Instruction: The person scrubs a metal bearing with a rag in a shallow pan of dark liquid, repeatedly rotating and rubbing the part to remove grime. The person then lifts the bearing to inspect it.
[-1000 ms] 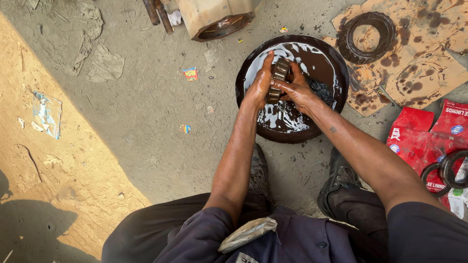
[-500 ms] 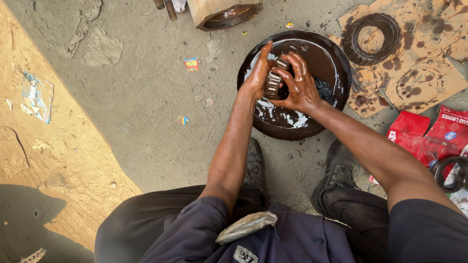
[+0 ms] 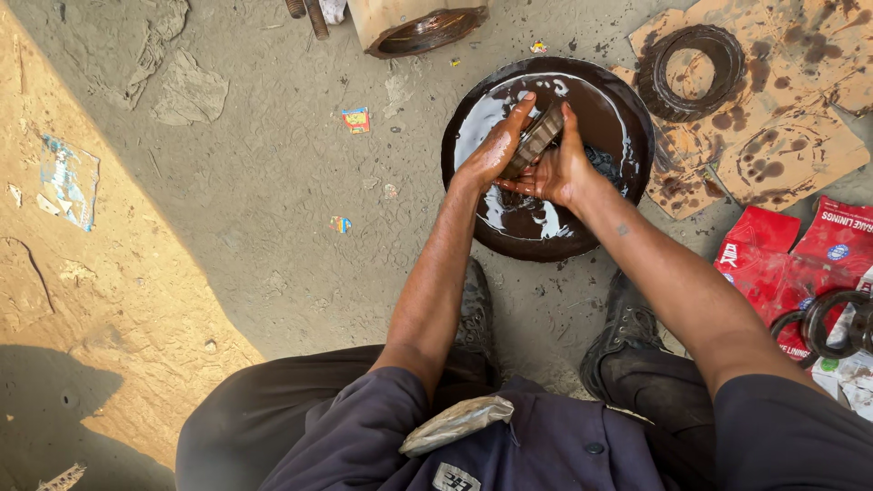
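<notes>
Surrounding the work, from the basin (image 3: pixel 637 109) as clock centre: a greasy ring-shaped part (image 3: pixel 693 60) is seen at 2 o'clock on stained cardboard (image 3: pixel 791 155); red packets (image 3: pixel 782 264) lie at 4 o'clock with dark rings (image 3: pixel 832 323) beside them; the open end of a large cylindrical metal part (image 3: pixel 420 23) is cut by the frame edge at 11 o'clock; a small coloured scrap (image 3: pixel 356 119) lies at 9 o'clock on the concrete floor (image 3: pixel 273 227). Two black boots (image 3: pixel 627 341) are planted at 6 o'clock, just short of the rim. A folded rag (image 3: pixel 457 423) is tucked at the waist of the dark coverall.

The basin is round, dark, and filled with black oily liquid. A ribbed round metal part (image 3: pixel 536 138), probably a bearing, is held above the liquid near the basin's middle. It is pressed between both palms: left hand (image 3: pixel 496 150) closed against its near-left side, right hand (image 3: pixel 556 168) cupped under and against its right. Much of the part is hidden by the fingers; both hands are wet with oil.

Compared with half a second earlier: the part is tilted more toward 1 o'clock, the right hand is set lower under it, and the hands remain over the same spot in the basin.
</notes>
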